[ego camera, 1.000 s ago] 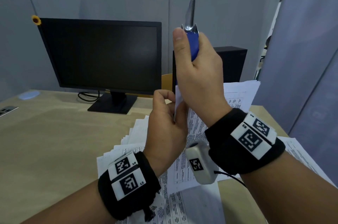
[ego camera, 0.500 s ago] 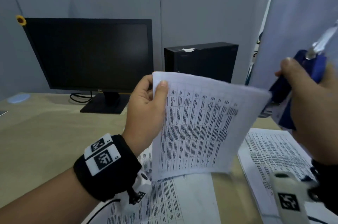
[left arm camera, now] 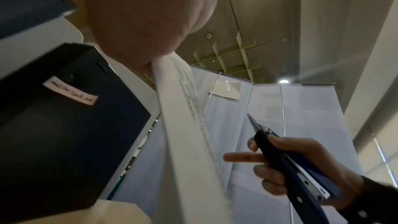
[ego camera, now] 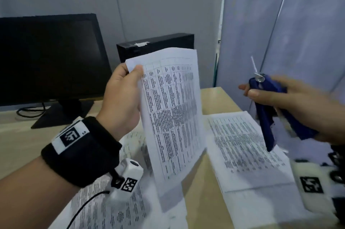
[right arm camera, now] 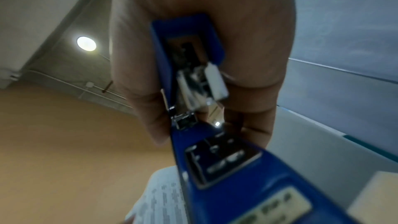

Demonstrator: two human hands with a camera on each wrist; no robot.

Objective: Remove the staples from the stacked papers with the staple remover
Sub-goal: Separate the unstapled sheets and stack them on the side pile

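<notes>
Since the earlier frame, both hands have drawn apart: the left hand point(ego camera: 121, 98) has swung its sheaf of printed papers point(ego camera: 171, 112) more upright and a little leftward, and the right hand point(ego camera: 291, 101) has dropped lower with the blue staple remover point(ego camera: 267, 109), now well clear of the sheets. On the left, thumb and fingers pinch the top left corner of the papers, which hang tilted above the table point(ego camera: 29, 150) and the loose printed sheets point(ego camera: 248, 155) lying on it. That single-corner grip is the weak point, I judge: if the staple is out, the pages may fan or slide free and mix with the sheets below; if a staple remains near that corner, the thumb covers the spot where the tool must bite, and I cannot see any staple from here. On the right, the fingers curl around the tool's blue body, the forefinger stretched forward, the thin metal tip pointing up and away. A swing back toward the papers with that tip leading could snag or tear a page, or prick the left thumb.
</notes>
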